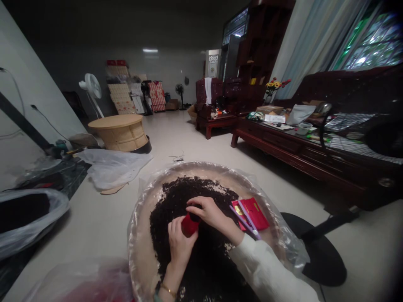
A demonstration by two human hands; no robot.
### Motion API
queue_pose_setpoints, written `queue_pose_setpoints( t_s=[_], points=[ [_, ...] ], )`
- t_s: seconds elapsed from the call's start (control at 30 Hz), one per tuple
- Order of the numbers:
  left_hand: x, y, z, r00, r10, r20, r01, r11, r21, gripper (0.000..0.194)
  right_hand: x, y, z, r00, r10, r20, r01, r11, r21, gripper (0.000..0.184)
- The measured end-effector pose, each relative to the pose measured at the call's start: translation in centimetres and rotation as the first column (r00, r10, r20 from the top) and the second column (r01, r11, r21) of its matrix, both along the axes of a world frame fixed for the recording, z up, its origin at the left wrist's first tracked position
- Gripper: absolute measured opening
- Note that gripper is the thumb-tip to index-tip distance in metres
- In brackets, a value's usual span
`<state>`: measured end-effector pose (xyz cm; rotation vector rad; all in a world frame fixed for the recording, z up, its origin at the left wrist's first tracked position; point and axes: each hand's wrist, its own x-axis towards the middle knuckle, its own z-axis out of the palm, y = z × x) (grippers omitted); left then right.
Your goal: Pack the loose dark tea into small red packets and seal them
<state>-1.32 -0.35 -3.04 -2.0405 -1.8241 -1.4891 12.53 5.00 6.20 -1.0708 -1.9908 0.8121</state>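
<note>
My left hand is wrapped round a small red pouch, held above a heap of dark loose material. Over the pouch's top, my right hand curves with its fingers bent and close together. Something dark shows between its fingers and the pouch; I cannot make out whether it is loose material or the pouch's mouth. The heap lies on a wide round tray lined with clear plastic. To the right on the tray rest flat red packets, with purple tongs lying across them.
At left, a plastic-lined container holds more dark material. A plastic sheet lies near a round woven stool. A black fan base stands close at right, beside a long wooden table covered with items.
</note>
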Motion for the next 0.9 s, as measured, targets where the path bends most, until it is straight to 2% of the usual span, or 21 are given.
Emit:
queue_pose_setpoints(
  t_s=[0.17,0.23,0.33,0.43,0.6,0.67,0.73,0.8,0.83,0.87,0.9],
  points=[
    [0.2,-0.1,-0.1,1.000,0.008,0.016,-0.008,1.000,0.004,0.030,-0.1,-0.1,-0.1,0.998,0.028,-0.053,-0.030,0.998,-0.052,0.022],
    [0.2,-0.1,0.0,1.000,0.006,0.020,-0.006,1.000,-0.002,0.031,0.2,0.4,-0.6,0.995,-0.022,-0.101,0.015,0.997,-0.071,0.022],
    [0.2,-0.1,0.1,0.999,0.021,0.031,-0.021,1.000,0.007,0.033,1.1,1.6,-1.3,0.979,-0.163,-0.120,0.151,0.983,-0.104,0.025],
    [0.0,-0.1,-0.1,0.998,0.046,0.052,-0.048,0.998,0.038,0.037,2.0,1.9,-1.5,0.975,-0.217,-0.057,0.214,0.976,-0.041,0.028],
    [0.2,-0.3,-0.6,0.994,0.063,0.095,-0.062,0.998,-0.011,0.044,1.3,-1.0,-1.3,0.990,-0.062,0.129,0.034,0.977,0.211,0.028],
    [0.4,-0.4,-0.6,0.986,0.083,0.144,-0.076,0.995,-0.057,0.046,0.7,-2.0,-1.6,0.971,-0.033,0.237,-0.028,0.968,0.251,0.024],
    [0.5,-0.5,-0.3,0.972,0.103,0.212,-0.078,0.989,-0.121,0.051,0.5,-2.1,-1.9,0.966,-0.038,0.257,-0.026,0.970,0.243,0.022],
    [0.3,-0.5,0.4,0.942,0.063,0.331,0.010,0.976,-0.216,0.056,0.8,-1.7,-2.0,0.984,-0.057,0.167,0.024,0.980,0.197,0.024],
    [0.1,-0.5,0.8,0.907,0.005,0.422,0.122,0.954,-0.273,0.057,1.1,-1.4,-2.0,0.993,-0.062,0.102,0.045,0.987,0.156,0.025],
    [-0.1,-0.5,1.2,0.846,-0.065,0.529,0.271,0.907,-0.322,0.055,1.4,-1.0,-2.0,0.998,-0.056,0.038,0.052,0.993,0.103,0.027],
    [-0.3,-0.5,1.5,0.757,-0.124,0.641,0.433,0.830,-0.352,0.051,1.7,-0.8,-1.9,0.999,-0.037,-0.017,0.038,0.998,0.046,0.029]
  ],
)
